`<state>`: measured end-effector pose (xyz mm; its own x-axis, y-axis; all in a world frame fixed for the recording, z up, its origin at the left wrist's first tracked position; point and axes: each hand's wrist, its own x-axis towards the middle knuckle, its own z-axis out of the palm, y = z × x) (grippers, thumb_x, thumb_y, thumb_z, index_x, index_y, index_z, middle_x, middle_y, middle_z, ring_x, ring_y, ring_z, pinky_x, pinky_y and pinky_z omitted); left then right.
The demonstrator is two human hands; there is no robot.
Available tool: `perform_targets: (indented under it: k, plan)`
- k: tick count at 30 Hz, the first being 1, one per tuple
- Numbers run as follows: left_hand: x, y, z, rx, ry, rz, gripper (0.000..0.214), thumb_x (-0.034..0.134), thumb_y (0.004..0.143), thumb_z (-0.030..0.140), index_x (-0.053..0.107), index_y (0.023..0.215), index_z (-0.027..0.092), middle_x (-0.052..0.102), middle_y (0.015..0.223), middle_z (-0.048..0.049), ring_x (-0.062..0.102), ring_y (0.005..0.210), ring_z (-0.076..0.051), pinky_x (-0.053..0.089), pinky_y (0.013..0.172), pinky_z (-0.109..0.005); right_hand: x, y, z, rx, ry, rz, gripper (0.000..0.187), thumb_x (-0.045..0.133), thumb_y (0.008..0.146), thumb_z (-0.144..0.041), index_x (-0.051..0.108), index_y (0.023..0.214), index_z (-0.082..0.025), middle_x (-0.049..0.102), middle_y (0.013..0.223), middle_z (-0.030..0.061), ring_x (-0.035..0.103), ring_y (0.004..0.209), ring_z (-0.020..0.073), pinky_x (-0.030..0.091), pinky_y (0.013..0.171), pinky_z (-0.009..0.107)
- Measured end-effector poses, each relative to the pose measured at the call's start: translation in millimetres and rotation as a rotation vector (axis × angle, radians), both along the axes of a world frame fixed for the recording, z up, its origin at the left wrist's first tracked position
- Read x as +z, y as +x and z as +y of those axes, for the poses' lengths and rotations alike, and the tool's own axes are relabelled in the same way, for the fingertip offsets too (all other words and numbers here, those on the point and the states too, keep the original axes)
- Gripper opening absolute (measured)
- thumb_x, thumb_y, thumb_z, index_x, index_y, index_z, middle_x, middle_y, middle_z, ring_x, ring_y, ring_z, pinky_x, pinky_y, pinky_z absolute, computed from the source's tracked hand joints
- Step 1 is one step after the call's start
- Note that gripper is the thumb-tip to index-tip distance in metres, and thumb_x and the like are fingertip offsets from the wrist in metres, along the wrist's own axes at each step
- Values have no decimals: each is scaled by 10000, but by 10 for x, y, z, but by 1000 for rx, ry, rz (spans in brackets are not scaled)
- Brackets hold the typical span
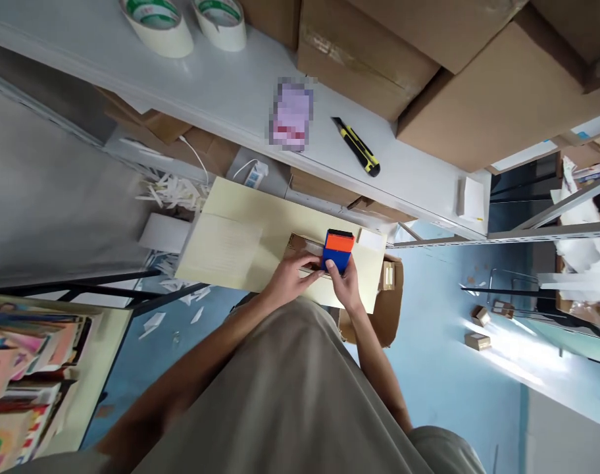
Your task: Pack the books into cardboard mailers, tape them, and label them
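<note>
My right hand (347, 284) is closed around a blue and orange hand-held block (338, 251) with a black upper edge, its thumb on the blue face. The block is held above a small cardboard box (300, 245) on the pale yellow tabletop (231, 243). My left hand (291, 280) is at the box, its thumb and fingers curled at the box's near side. Those fingertips come close to the block's lower left corner; whether they touch it I cannot tell. Both hands partly hide the box.
Above the tabletop runs a grey shelf (221, 99) with tape rolls (221, 26), a yellow and black utility knife (356, 147), a blurred-out item (291, 115) and large cartons (359, 59). An open carton (391, 309) stands right of the tabletop. Paper scraps (174, 191) lie at left.
</note>
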<state>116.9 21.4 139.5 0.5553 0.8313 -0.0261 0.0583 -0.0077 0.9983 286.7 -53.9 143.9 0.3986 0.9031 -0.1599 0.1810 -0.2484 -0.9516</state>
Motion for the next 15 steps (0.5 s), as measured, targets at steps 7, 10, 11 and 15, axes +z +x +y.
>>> perform_targets:
  k: [7,10,11,15]
  plan:
    - [200,-495,681,-53,-405,-56,675,785,863,845,885,1082,214,861,1048,-125,812,1078,-358,671,895,-428,235,-191,-69,202,-261,-84,569,707,972,-766,597,1175,-246,730,1036,74,676,888,251,601,817,401]
    - [184,-595,880,-153,-431,-78,647,886,776,812,892,1014,211,858,1038,-137,812,1051,-358,675,881,-446,371,-265,-63,294,-390,-166,566,697,955,-786,581,1134,-261,719,986,63,672,877,267,589,794,405]
    - [162,-617,919,-193,-434,-87,627,904,763,794,889,989,210,856,1031,-134,810,1026,-345,674,869,-441,409,-292,-57,316,-419,-191,562,689,954,-788,578,1128,-266,717,978,59,669,877,270,584,792,404]
    - [32,-691,988,-284,-414,-97,574,914,767,752,869,915,199,836,955,-110,780,926,-291,650,813,-398,514,-413,-48,344,-473,-235,516,684,964,-747,580,1124,-267,723,990,54,667,877,264,576,803,399]
